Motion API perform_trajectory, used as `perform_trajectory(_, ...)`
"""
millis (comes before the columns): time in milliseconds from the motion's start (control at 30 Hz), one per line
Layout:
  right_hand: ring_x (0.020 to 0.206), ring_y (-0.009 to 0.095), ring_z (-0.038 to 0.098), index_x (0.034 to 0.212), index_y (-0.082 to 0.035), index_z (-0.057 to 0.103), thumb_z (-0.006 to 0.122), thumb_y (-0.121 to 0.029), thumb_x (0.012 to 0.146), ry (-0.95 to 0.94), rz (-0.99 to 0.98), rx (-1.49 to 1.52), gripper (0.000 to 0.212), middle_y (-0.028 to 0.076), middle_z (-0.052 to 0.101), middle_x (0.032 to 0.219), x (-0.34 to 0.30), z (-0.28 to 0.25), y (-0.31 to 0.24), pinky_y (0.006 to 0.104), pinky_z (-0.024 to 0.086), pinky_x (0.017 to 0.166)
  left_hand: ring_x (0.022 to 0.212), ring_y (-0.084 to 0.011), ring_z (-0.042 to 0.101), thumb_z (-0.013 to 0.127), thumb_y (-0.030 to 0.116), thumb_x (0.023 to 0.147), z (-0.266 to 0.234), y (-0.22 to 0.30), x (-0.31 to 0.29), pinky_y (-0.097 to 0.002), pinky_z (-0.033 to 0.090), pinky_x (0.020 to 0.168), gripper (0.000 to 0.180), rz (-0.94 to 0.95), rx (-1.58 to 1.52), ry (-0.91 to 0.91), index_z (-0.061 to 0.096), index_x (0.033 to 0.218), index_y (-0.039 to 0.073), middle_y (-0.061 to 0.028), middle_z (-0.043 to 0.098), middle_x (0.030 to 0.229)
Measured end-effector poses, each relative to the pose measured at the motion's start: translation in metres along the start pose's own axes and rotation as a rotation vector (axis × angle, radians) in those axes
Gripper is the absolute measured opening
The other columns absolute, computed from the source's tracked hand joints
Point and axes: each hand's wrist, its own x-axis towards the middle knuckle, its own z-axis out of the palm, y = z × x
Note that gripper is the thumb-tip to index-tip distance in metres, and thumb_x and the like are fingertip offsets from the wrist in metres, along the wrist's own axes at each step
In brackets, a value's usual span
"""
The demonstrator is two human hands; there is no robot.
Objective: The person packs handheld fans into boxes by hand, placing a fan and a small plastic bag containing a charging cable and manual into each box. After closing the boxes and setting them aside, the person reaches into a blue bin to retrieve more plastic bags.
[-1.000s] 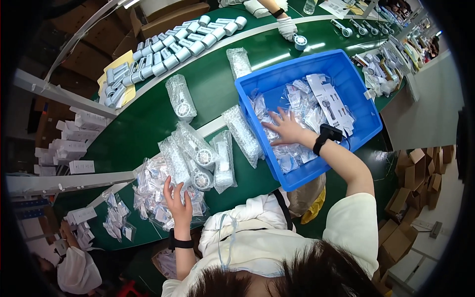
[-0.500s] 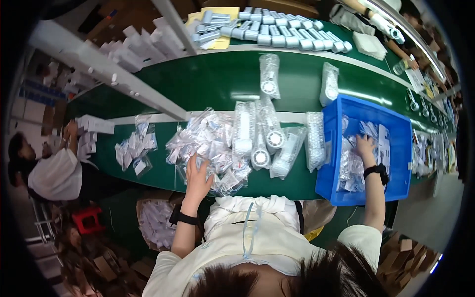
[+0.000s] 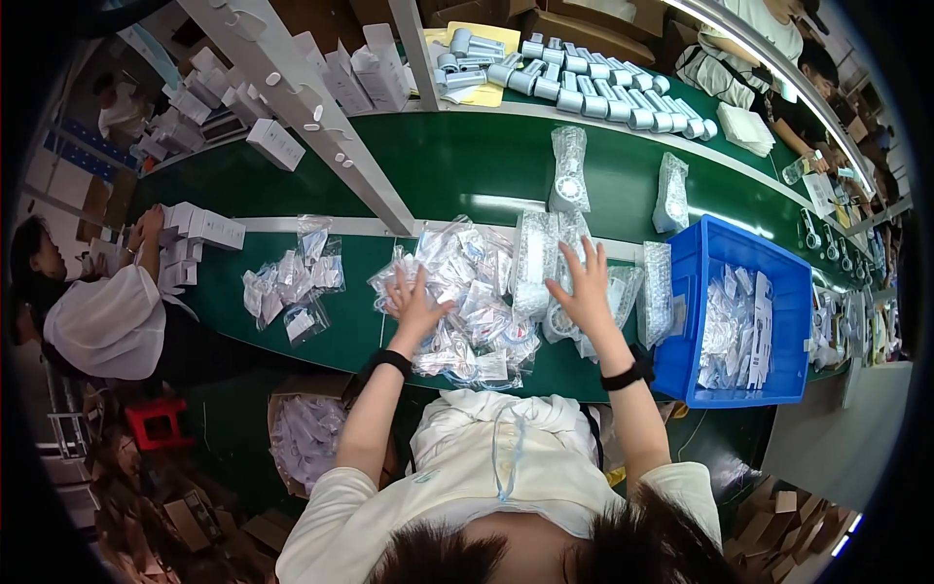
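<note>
My left hand lies with fingers spread on the left part of a heap of small clear plastic packets holding white pieces. Over the bubble-wrapped items just right of that heap is my right hand, its fingers apart and nothing in its grasp. Whether it touches the wrap, I cannot tell. Another bubble-wrapped piece stands between that hand and a blue plastic bin. Inside the bin are more packets and a white printed sheet or strip.
A smaller packet group lies at left, near a seated co-worker with white boxes. Two wrapped pieces rest on the green belt. Grey cylindrical devices line the far shelf. A metal post slants across the left.
My right hand has left the blue bin and moved left over the wrapped items. My left hand stays on the packet heap, fingers more spread. The whole view has shifted somewhat.
</note>
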Motion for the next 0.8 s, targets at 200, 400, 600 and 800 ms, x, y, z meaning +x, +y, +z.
perform_trajectory(200, 0.123, 0.044, 0.024, 0.125, -0.022, 0.043, 0.064, -0.041, 0.07, -0.328, 0.121, -0.334, 0.061, 0.015, 0.032, 0.133, 0.024, 0.063, 0.004, 0.0642, 0.023, 0.091, 0.129, -0.0439, 0.001, 0.069, 0.031, 0.065, 0.045, 0.049, 0.004, -0.066, 0.009, 0.093, 0.079, 0.224, 0.052, -0.037, 0.029, 0.132, 0.019, -0.0149, -0.001, 0.143)
perform_trajectory(400, 0.12, 0.037, 0.032, 0.118, -0.018, 0.049, 0.064, -0.036, 0.069, -0.667, 0.052, -0.242, 0.055, 0.011, 0.045, 0.122, 0.031, 0.034, 0.015, 0.0603, 0.028, 0.091, 0.127, -0.0399, 0.013, 0.068, 0.023, 0.066, 0.004, 0.032, 0.002, -0.0646, 0.013, 0.092, 0.065, 0.276, -0.026, -0.097, 0.04, 0.124, 0.013, -0.0164, 0.012, 0.141)
perform_trajectory(600, 0.115, 0.036, 0.036, 0.115, -0.009, 0.05, 0.066, -0.024, 0.068, 0.079, 0.125, 0.064, 0.052, 0.017, 0.045, 0.119, 0.104, 0.012, 0.117, 0.0373, 0.036, 0.093, 0.121, -0.039, 0.024, 0.066, 0.012, 0.068, -0.04, 0.075, 0.039, -0.0522, 0.024, 0.096, 0.054, 0.411, -0.115, 0.176, 0.045, 0.117, 0.011, -0.0178, 0.024, 0.133)
perform_trajectory(800, 0.114, 0.037, 0.036, 0.125, -0.025, 0.042, 0.067, -0.023, 0.067, 0.305, 0.742, -0.434, 0.063, 0.016, 0.043, 0.121, 0.174, -0.001, 0.172, 0.0525, 0.033, 0.09, 0.12, -0.0422, 0.025, 0.068, 0.011, 0.067, -0.008, 0.187, 0.123, -0.0447, 0.028, 0.098, 0.059, 0.637, -0.242, 0.156, 0.045, 0.121, 0.017, -0.0211, 0.02, 0.135)
